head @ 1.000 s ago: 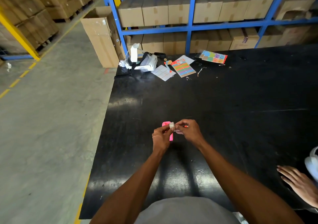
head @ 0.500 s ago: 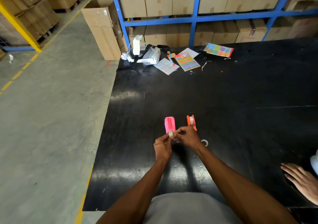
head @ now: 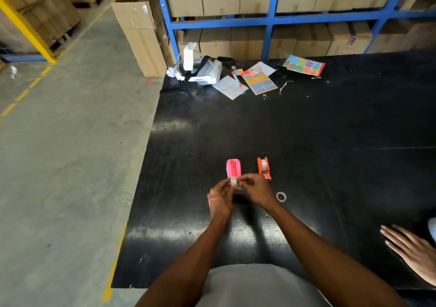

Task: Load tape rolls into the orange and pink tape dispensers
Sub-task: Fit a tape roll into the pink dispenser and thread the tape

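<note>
Head view: a small tape roll [head: 233, 181] is pinched between the left hand [head: 220, 199] and right hand [head: 256, 190] just below the empty pink dispenser [head: 233, 168]; the orange dispenser [head: 264, 167] appears loaded. Seating the roll is judged next.

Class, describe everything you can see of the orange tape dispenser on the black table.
The orange tape dispenser is a small body that looks like plastic, standing on the black table to the right of the pink dispenser, apart from it. A pale roll of tape sits between its two side walls, so it looks loaded. Its near end lies close beside the right hand; contact cannot be told.
</note>
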`<move>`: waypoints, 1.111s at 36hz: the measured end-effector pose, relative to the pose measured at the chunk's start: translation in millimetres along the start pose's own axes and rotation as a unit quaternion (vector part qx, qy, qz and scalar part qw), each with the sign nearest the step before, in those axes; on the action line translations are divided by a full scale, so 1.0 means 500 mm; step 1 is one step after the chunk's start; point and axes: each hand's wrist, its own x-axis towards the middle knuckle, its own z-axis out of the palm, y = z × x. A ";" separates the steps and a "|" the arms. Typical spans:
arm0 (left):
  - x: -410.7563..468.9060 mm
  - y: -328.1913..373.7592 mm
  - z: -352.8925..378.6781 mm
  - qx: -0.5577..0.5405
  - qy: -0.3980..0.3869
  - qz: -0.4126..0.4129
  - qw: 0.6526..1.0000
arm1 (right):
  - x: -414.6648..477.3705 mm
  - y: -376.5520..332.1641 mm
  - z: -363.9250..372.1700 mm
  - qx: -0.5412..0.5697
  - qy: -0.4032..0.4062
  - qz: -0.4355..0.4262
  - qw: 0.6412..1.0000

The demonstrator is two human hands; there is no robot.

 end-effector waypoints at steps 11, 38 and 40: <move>0.042 -0.007 -0.026 -0.064 -0.094 -0.014 0.993 | 0.048 -0.016 -0.043 -0.110 -0.140 -0.025 0.984; 0.176 -0.012 -0.009 -0.051 -0.119 -0.058 0.990 | 0.186 0.010 -0.028 -0.304 -0.146 -0.139 0.931; 0.190 -0.013 -0.007 -0.015 -0.106 -0.045 0.993 | 0.200 0.014 -0.030 -0.304 -0.147 -0.131 0.932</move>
